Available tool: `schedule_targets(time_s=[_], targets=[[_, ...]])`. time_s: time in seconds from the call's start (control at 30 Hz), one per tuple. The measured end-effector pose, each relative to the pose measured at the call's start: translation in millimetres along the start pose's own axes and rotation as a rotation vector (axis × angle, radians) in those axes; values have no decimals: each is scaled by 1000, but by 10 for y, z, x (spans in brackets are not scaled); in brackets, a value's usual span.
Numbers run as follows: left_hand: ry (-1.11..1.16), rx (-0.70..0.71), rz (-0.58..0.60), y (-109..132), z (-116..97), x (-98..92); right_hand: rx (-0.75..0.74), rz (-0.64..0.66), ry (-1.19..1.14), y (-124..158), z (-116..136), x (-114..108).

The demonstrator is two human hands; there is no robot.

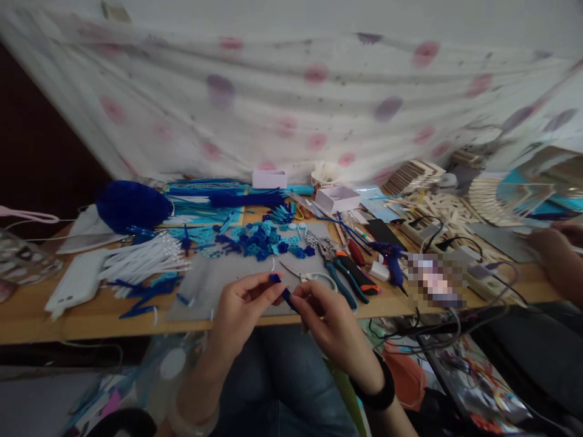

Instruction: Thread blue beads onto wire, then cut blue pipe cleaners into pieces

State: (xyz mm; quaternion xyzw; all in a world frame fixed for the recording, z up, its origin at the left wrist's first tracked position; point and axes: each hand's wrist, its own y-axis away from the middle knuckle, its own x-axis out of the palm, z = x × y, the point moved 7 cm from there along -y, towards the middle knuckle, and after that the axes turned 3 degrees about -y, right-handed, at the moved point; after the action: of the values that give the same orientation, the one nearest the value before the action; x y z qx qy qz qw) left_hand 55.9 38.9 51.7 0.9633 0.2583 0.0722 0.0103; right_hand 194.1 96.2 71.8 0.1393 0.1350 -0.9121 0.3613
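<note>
— Two things: what's held, and which way?
— My left hand (243,306) and right hand (325,318), fingers curled, pinch a blue strip (286,295) over the tabletop (91,315) edge. It slants down to my right.

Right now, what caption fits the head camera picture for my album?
Left hand and right hand pinch a dark blue strip at a table strewn with blue craft pieces.

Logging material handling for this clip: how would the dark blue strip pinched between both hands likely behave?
The dark blue strip probably bends easily: it seems to curve between the left hand and right hand. It is likely very light, since a small pinch holds it. Its matte look suggests little slip.
</note>
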Motion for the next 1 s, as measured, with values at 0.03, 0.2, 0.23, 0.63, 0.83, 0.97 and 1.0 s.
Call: schedule_targets(time_s=[0.03,0.2,0.23,0.63,0.83,0.97,1.0], targets=[[-8,3,3,2,-12,1,-4,0,8,-4,9,-7],[-68,17,8,11,-51,10,-23,27,80,-10,44,-28],[-91,25,9,13,-59,10,-25,31,90,-7,48,-34],[-137,-4,88,-27,-43,60,-99,46,201,-58,70,-71],[166,-86,-15,-113,41,21,-154,0,253,-107,14,-172],[273,-118,-36,-128,97,39,-262,-54,276,-141,68,-179],[291,-123,-43,-126,113,33,-285,-55,293,-149,93,-172]])
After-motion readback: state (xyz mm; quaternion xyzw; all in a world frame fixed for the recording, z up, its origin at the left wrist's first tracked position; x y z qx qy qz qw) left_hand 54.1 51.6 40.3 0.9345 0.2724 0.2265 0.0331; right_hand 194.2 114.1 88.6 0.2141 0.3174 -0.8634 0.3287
